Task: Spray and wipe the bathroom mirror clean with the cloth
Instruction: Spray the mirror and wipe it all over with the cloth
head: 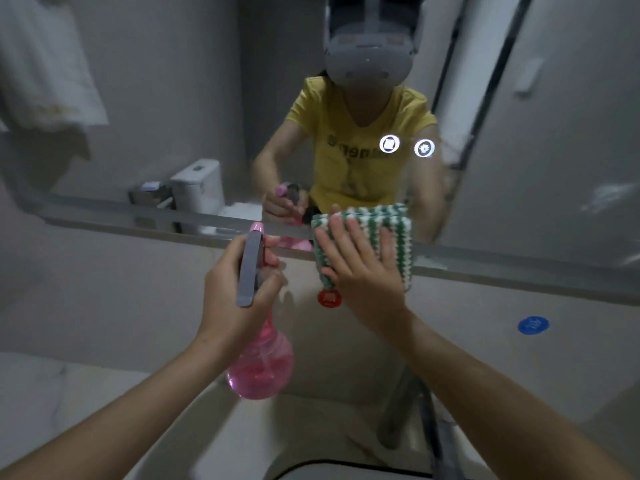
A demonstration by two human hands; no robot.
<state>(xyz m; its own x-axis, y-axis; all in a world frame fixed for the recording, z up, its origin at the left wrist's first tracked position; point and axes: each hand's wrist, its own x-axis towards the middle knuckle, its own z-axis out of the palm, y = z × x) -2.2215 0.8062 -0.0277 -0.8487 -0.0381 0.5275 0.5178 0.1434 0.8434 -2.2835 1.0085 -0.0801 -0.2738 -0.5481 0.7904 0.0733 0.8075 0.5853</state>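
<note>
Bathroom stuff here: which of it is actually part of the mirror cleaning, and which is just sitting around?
Part of the job:
mirror
green-and-white striped cloth, pressed flat at the mirror's lower edge by the right hand
pink spray bottle, gripped by the left hand

Just there:
blue round sticker on the wall
red round tag under the cloth

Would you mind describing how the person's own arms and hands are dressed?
Both forearms are bare, with no sleeves reaching them. The left hand and right hand wear no gloves, and no rings, watch or bracelet show.
</note>
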